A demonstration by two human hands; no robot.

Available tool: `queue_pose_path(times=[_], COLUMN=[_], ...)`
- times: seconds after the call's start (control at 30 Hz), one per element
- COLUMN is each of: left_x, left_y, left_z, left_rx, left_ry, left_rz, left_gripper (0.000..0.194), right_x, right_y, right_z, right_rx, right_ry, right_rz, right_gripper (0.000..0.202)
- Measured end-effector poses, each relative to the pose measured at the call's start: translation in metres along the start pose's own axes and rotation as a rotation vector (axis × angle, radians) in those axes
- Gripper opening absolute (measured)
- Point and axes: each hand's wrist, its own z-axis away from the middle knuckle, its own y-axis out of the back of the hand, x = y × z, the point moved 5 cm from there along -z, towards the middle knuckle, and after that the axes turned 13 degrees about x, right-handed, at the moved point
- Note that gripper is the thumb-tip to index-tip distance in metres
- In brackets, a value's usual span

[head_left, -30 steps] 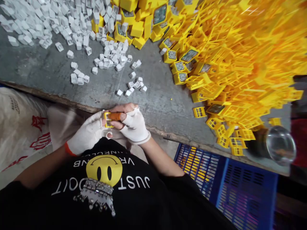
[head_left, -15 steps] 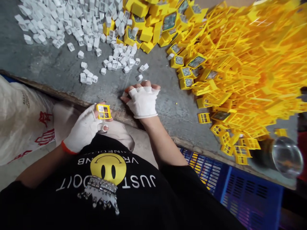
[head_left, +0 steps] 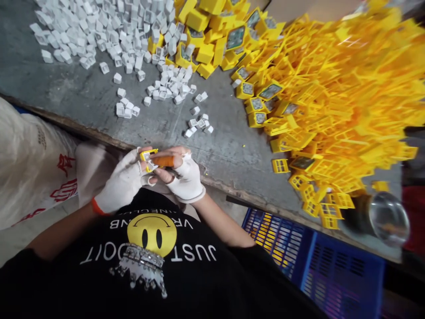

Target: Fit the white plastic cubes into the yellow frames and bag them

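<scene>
My left hand point(head_left: 124, 179), in a white fingerless glove with an orange cuff, grips a small yellow window frame point(head_left: 148, 155) at the table's front edge. The frame is tilted, and some white shows inside it. My right hand point(head_left: 186, 177), gloved the same way, meets it from the other side. An orange wrapping point(head_left: 165, 161) covers one of its fingers, which reaches to the frame's opening. Its thumb and fingers are closed together; whatever they pinch is hidden. Just beyond lies a small group of white hollow cubes point(head_left: 201, 124) on the grey tabletop point(head_left: 229, 133).
A big heap of white cubes point(head_left: 116, 31) spreads at the far left. Yellow boxes point(head_left: 206, 53) holding grey pieces stand at the back, beside a tall pile of yellow frames point(head_left: 338, 97). A clear round container point(head_left: 389, 219), blue crates point(head_left: 341, 270) and a white sack point(head_left: 36, 164) are nearby.
My right hand has come off the tabletop, back and left to the frame in my left hand. White cubes now show where it rested. The frame has turned and tilted.
</scene>
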Motion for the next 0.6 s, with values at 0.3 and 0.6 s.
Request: queue_pose_path(times=[0.3,0.6], left_x=[-0.008,0.000], left_y=[-0.007,-0.008], left_z=[-0.001,-0.005], left_rx=[-0.025,0.074], left_ry=[0.074,0.003], left_rz=[-0.017,-0.090], left_gripper=[0.035,0.039], right_x=[0.002,0.103], right_y=[0.019,0.041], right_z=[0.003,-0.038], right_rx=[-0.149,-0.141], right_ry=[0.249,-0.293], right_rz=[0.027,0.750], right_gripper=[0.024,0.042])
